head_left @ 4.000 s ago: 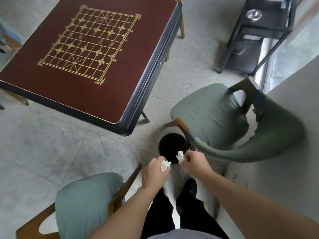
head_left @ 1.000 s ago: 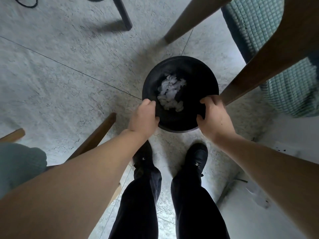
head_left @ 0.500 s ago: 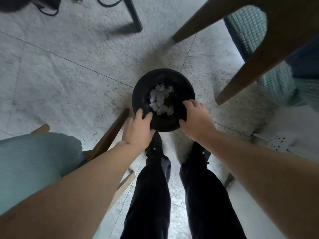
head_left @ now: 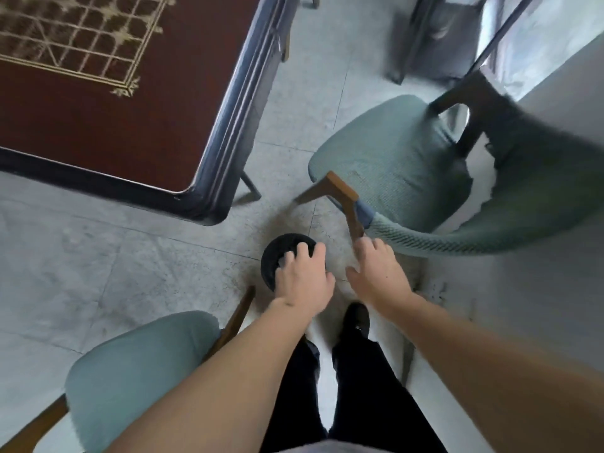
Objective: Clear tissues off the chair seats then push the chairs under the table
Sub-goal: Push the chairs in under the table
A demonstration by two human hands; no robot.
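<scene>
A small black bin (head_left: 274, 256) stands on the floor between two green-cushioned wooden chairs. My left hand (head_left: 302, 276) hovers over it with fingers spread, hiding most of its opening and the tissues inside. My right hand (head_left: 376, 273) is open beside it, fingertips near the wooden arm post of the right chair (head_left: 392, 158). That chair's seat is bare and angled away from the table (head_left: 209, 152). The left chair (head_left: 130, 380) is at bottom left, its seat also bare. No tissue shows on either seat.
The dark red table top carries a gold chessboard grid (head_left: 75, 37). A black metal stand (head_left: 438, 37) is at the top right beside a window. A pale wall (head_left: 539, 322) runs along the right. My legs and black shoes (head_left: 358, 320) are below my hands.
I have risen from a crouch; the bin now looks small and far below. Both hands have come off the bin's rim and are open. Table and chair seats are back in view.
</scene>
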